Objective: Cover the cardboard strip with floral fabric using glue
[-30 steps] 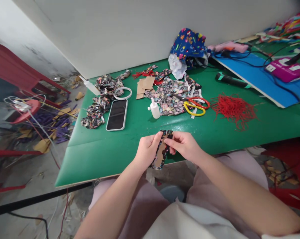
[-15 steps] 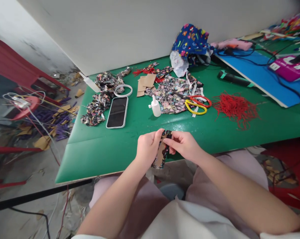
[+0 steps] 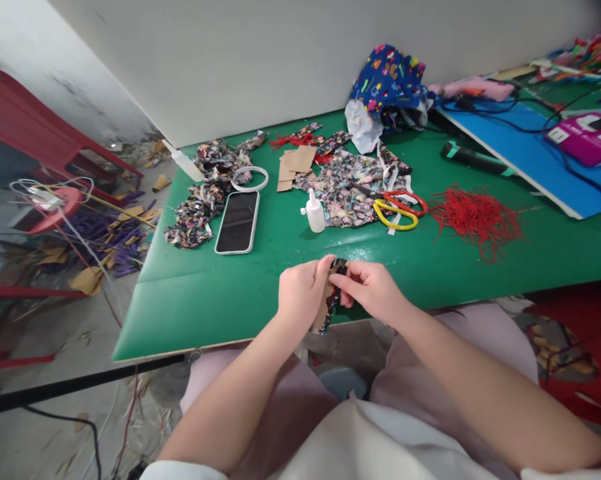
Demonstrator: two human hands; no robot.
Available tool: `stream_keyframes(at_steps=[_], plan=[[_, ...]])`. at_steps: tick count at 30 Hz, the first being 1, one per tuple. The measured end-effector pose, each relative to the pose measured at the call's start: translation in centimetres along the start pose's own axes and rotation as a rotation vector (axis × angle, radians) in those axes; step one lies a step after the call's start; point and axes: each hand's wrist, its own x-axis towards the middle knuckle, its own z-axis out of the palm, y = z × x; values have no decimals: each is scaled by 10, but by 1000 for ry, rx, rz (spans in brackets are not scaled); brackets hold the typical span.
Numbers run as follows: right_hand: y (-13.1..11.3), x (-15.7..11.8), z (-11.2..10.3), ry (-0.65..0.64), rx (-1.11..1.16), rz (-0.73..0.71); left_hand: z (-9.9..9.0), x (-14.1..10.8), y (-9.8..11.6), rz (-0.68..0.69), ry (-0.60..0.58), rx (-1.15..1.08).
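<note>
Between my hands, over the near edge of the green table, is a narrow piece of cardboard edged with dark floral fabric (image 3: 332, 301). My left hand (image 3: 303, 290) is closed on its left side, thumb near the top. From the right, my right hand (image 3: 368, 287) pinches the fabric at the upper right edge with thumb and fingers. The left hand covers part of the cardboard. Just beyond stands a small white squeeze bottle (image 3: 314, 212). Behind it lie floral fabric pieces (image 3: 349, 200) and scissors (image 3: 400, 212) with one red and one yellow handle.
Left on the green table (image 3: 180, 300) are a phone (image 3: 238, 223), a tape roll (image 3: 250, 179), crumpled floral fabric (image 3: 193, 217) and another bottle (image 3: 184, 163). Brown cardboard pieces (image 3: 296, 167) lie at the back. Red strings (image 3: 475, 220) and a blue board (image 3: 525, 153) are on the right.
The cardboard piece has turned slightly in my hands, and less of its brown face shows. Both hands stay on it. The view has shifted a little.
</note>
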Motion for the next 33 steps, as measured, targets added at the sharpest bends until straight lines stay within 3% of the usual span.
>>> stream_keyframes(at_steps=[4, 9, 11, 16, 20, 27, 33], plan=[[1, 1, 0, 18, 26, 0, 1, 2, 5, 22, 19, 98], [-4, 1, -2, 11, 53, -6, -7, 4, 0, -173, -78, -375], [-6, 1, -2, 15, 47, 1, -9, 4, -2, -199, -100, -446], [-4, 1, -2, 31, 39, -11, -6, 1, 0, -51, -129, -173], [-1, 1, -1, 61, 15, -5, -1, -1, 3, 21, -55, 31], [-4, 1, -3, 90, 17, -3, -1, -1, -1, -135, -27, -262], [-2, 1, -3, 114, -15, -15, 4, -4, -1, 6, -47, 15]])
